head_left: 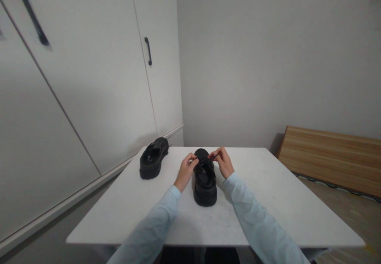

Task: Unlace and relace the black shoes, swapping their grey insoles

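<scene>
A black lace-up shoe [205, 190] stands upright on the white table, its heel toward me. On its left side, my left hand [188, 165] pinches a black shoelace close to the top of the shoe. My right hand [222, 161] is closed on the lace [213, 157] at the right side, and a short dark length runs from its fingers to the shoe. The lace between the hands crosses over the tongue area; its exact form is too small to make out. Another black shoe [151, 164] sits farther left, a lace end sticking out beside it.
The white table [268, 212] reaches toward a grey wall [253, 65]. White cabinet doors [89, 57] with black handles [148, 51] rise along the left. A wood-grain board [330, 157] lies beyond the table's right edge, near the floor.
</scene>
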A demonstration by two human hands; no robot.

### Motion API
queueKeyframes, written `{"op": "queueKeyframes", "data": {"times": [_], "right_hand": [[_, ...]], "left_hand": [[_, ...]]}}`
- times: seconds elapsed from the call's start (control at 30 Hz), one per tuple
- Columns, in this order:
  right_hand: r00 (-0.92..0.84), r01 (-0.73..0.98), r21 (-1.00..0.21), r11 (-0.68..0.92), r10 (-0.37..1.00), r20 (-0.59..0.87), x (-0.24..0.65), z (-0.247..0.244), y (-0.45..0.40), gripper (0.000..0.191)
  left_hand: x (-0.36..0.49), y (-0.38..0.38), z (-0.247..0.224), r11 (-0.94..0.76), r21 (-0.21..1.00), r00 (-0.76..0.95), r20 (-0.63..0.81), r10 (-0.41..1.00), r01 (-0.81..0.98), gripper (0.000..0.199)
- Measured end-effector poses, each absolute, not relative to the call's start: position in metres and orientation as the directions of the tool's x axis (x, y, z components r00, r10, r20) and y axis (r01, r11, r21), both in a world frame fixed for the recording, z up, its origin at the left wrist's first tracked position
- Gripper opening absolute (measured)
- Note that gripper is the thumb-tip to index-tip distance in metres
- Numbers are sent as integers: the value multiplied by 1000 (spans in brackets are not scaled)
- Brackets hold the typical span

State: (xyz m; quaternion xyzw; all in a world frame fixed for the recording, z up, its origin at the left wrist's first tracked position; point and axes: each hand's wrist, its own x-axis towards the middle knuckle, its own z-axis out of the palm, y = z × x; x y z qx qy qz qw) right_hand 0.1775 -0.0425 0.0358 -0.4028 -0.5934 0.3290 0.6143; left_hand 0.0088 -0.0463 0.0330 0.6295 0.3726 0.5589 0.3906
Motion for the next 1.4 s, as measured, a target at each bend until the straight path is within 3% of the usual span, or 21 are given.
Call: {"op": "queueKeyframes", "data": {"times": [0.23, 0.57, 0.8, 1.03, 1.2, 1.4], "right_hand": [[118, -123, -900, 417, 907, 404, 181, 41, -46, 28], [236, -318, -915, 248, 956, 177, 196, 43, -35, 32], [348, -308, -935, 175, 936, 60, 213, 37, -26, 29], [570, -162, -954, 253, 813, 119, 226, 32, -18, 29], [488, -135, -952, 275, 854, 177, 221, 31, -19, 31], [202, -40, -967, 250, 950, 238, 203, 32, -26, 29]], "left_hand": [[4, -45, 35, -435, 899, 65, 437, 897, -45, 15], [-7, -39, 33, -417, 902, 17, 422, 907, -112, 14], [-17, -31, 35, -378, 900, -93, 366, 926, -217, 16], [-29, -28, 35, -419, 885, -174, 389, 905, -202, 18], [-26, -33, 39, -465, 883, -110, 457, 883, -62, 18], [-25, -40, 45, -527, 846, -31, 531, 847, 82, 22]]}}
